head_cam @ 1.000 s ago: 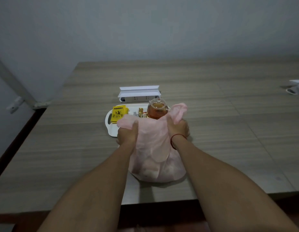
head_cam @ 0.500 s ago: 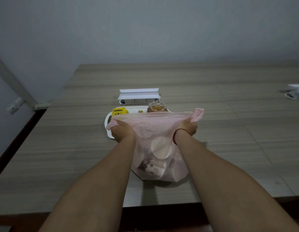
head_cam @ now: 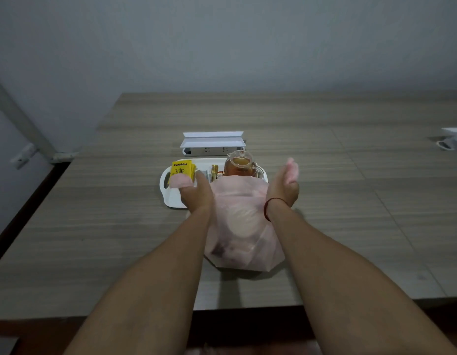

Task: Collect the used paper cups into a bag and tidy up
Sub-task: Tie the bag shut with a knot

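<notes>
Bag (head_cam: 244, 226), cups inside, is being tied in front of the tray (head_cam: 171, 198). A handle is pinched in each of left hand (head_cam: 196, 193) and right hand (head_cam: 282, 188). Crossing and knotting is judged next.

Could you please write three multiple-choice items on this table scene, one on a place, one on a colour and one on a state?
1. Where does the glass teapot stand?
A. on the white tray
B. on the floor
C. inside the bag

2. What colour is the plastic bag?
A. black
B. pale pink
C. green

3. How is the bag held?
A. nobody touches it
B. one hand lifts it off the table
C. the left hand and the right hand each grip one handle, and the bag rests on the table

Answers: 1 A, the teapot sits at the tray's far right. 2 B, it is translucent pink. 3 C, pink handle ends show at both hands.
</notes>
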